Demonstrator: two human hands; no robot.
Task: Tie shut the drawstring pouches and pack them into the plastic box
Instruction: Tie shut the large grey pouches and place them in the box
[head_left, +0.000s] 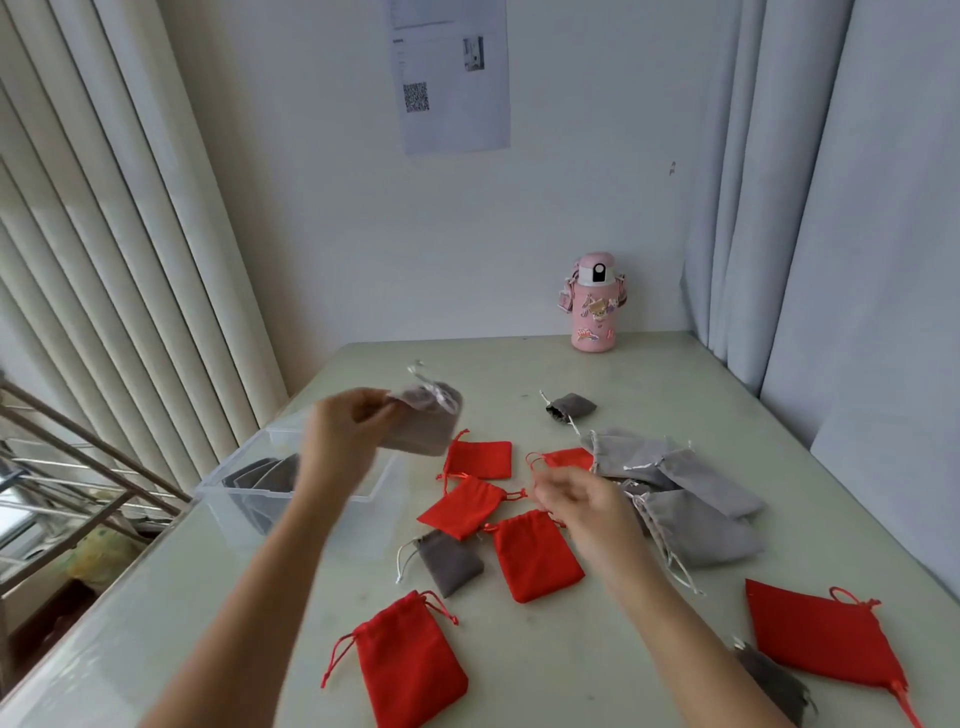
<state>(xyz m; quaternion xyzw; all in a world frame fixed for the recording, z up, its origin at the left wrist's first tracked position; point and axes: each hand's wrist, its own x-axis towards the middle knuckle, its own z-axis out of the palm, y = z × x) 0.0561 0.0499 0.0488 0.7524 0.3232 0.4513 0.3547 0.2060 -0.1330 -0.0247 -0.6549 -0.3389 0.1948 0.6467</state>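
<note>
left hand (345, 431) raised over clear plastic box (223, 499) at left, fingers pinching light grey pouch (426, 423) by its edge. right hand (576, 501) low above red pouches (535, 553) at centre, fingers loosely curled, blurred; cannot tell if holding cord. dark grey pouches (265, 480) inside box. loose grey pouches (696, 514) heaped right. pink bottle (595, 306) at back.

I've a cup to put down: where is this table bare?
Bare table: the far strip left of the bottle, the near-left corner before the box, and the gap between the two nearest red pouches. Crowded: the middle and right, where grey pouches and more red ones overlap.
</note>
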